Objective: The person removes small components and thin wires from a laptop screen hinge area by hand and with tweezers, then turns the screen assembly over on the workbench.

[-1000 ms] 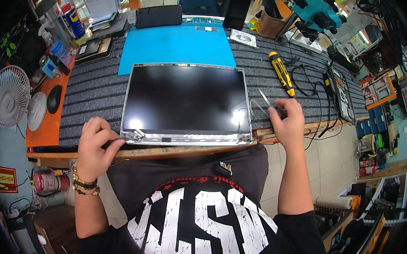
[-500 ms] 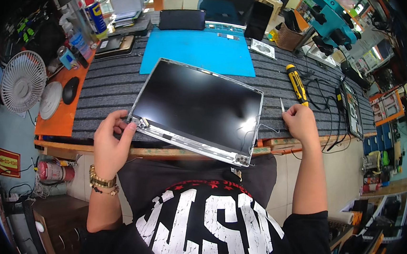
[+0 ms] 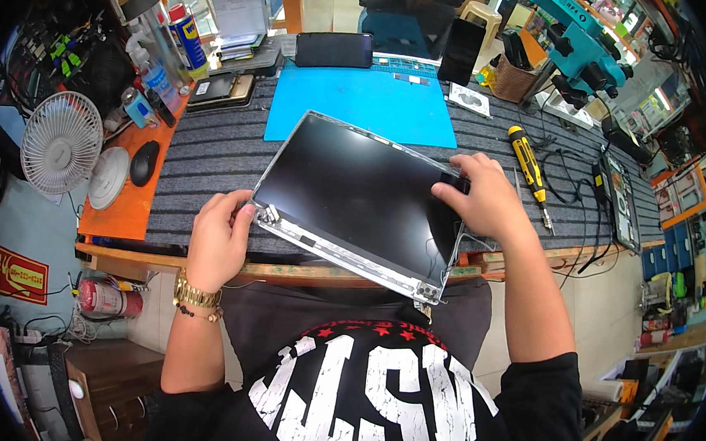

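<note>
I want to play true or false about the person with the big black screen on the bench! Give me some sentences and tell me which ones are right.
1. Both hands are on the laptop screen panel. True: the left hand grips its lower left corner by the hinge, and the right hand holds its right edge.
2. The screen is lit up with a picture. False: it is dark and blank.
3. A yellow and black screwdriver lies to the right of the panel. True.
4. The right hand is holding the screwdriver. False: the screwdriver lies on the striped mat, untouched.
5. A small white fan stands at the left of the bench. True.
6. The mat behind the panel is red. False: the mat is blue.
</note>
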Tool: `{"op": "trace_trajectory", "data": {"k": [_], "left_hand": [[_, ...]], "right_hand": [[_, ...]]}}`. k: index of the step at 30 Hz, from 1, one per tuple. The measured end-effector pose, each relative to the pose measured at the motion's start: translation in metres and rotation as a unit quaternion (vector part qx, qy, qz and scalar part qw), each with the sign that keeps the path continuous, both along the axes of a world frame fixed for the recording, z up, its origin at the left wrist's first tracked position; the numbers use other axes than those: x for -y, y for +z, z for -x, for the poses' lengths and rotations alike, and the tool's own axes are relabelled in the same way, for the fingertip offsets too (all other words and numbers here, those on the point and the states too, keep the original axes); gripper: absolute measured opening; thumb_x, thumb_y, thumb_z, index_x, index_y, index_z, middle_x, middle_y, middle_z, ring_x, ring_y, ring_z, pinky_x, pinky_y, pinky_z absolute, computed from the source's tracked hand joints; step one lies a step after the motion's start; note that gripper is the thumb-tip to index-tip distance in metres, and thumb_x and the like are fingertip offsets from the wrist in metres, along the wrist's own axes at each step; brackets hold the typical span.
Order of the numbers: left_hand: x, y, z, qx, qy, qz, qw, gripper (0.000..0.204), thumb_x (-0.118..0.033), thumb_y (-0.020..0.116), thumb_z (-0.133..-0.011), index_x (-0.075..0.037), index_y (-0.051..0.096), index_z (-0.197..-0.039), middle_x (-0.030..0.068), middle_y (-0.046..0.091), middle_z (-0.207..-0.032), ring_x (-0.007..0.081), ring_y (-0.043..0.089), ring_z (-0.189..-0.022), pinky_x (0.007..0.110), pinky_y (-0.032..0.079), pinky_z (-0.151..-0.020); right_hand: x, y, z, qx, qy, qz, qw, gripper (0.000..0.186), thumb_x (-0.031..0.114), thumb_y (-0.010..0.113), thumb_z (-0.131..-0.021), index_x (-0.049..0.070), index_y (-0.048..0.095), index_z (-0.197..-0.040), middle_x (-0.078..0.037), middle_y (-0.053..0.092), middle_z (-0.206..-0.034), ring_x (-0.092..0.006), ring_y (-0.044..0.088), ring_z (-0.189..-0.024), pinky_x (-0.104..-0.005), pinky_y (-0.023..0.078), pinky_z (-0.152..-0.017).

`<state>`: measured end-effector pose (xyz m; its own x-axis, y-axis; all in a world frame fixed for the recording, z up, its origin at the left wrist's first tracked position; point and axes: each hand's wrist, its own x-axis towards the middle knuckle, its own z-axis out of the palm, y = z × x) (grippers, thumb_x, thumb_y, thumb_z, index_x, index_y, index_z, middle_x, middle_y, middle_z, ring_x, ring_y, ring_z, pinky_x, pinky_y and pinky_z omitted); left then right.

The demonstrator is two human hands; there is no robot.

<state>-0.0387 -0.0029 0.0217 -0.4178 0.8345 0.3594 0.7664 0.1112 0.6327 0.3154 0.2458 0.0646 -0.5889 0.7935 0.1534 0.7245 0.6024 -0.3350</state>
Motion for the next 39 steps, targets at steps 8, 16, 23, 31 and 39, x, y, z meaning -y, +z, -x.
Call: {"op": "trace_trajectory", "data": {"k": [8,16,23,31,39], "left_hand": [[0.026,0.042,-0.023,0.229,0.052,0.140,0.962,0.045,-0.035,0.072,-0.116,0.010,0.077,-0.119,0.0121,0.079,-0.091,0.0177,0.072,-0.074,0.036,0.059,-0.066],[0.049,0.010,-0.069,0.436,-0.123,0.266,0.851,0.044,-0.035,0.062,-0.122,0.007,0.076,-0.120,0.0121,0.083,-0.104,0.0181,0.082,-0.086,0.032,0.067,-0.070],[0.052,-0.007,-0.090,0.593,-0.151,0.173,0.772,0.028,-0.020,0.056,-0.124,0.002,0.068,-0.135,0.0164,0.082,-0.116,0.0247,0.086,-0.096,0.037,0.073,-0.079],[-0.015,0.002,-0.123,0.827,-0.303,-0.031,0.472,0.049,-0.040,0.049,-0.126,-0.002,0.058,-0.157,0.0130,0.074,-0.147,0.0287,0.071,-0.143,0.053,0.057,-0.124],[-0.091,0.016,-0.165,0.738,-0.214,-0.111,0.630,0.065,-0.058,0.041,-0.126,-0.002,0.058,-0.155,0.0179,0.073,-0.146,0.0272,0.074,-0.135,0.047,0.062,-0.114]], "right_hand": [[0.049,0.033,-0.002,0.106,-0.096,0.179,0.973,0.066,0.049,0.100,-0.085,-0.005,0.073,-0.110,-0.024,0.079,-0.109,-0.0437,0.078,-0.101,-0.0512,0.061,-0.091],[0.097,0.022,-0.022,-0.012,-0.087,0.246,0.965,0.051,0.034,0.099,-0.089,-0.006,0.070,-0.104,-0.020,0.073,-0.091,-0.0312,0.071,-0.083,-0.0446,0.057,-0.078],[0.087,0.012,-0.032,-0.178,-0.048,0.316,0.931,0.033,0.019,0.090,-0.098,-0.004,0.070,-0.111,-0.008,0.072,-0.091,-0.0152,0.066,-0.083,-0.0371,0.055,-0.074],[0.105,0.107,-0.046,-0.140,0.011,0.070,0.988,0.022,0.001,0.081,-0.100,-0.001,0.063,-0.112,-0.005,0.068,-0.086,-0.0090,0.054,-0.072,-0.0302,0.046,-0.065],[0.173,0.154,-0.017,-0.113,0.050,-0.088,0.988,0.038,-0.002,0.083,-0.096,0.006,0.063,-0.127,-0.021,0.073,-0.085,-0.0473,0.073,-0.073,-0.0536,0.055,-0.065]]}}
